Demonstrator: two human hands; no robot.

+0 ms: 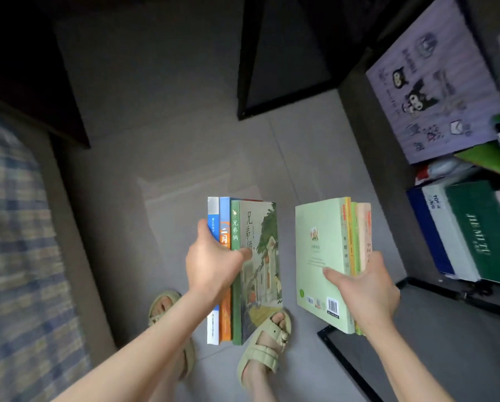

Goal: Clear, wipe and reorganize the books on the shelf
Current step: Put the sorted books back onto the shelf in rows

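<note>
My left hand [214, 264] grips a stack of three books [260, 274] held upright over the floor: blue-white, orange and green spines, with a green illustrated cover facing right. My right hand [364, 291] grips a second stack of several thin books [321, 256], its pale green back cover with a barcode facing left. The two stacks are apart, side by side in mid-air above my sandalled feet. On the shelf [457, 291] at the right stand more books [475, 230], dark green, white and blue.
A purple cartoon-printed box [428, 91] sits on the shelf above those books. A black-framed panel [286, 68] leans at the top centre. A plaid-covered bed [19, 242] fills the left side. Grey tiled floor [170, 140] lies between. A black frame edge [347, 361] runs at the lower right.
</note>
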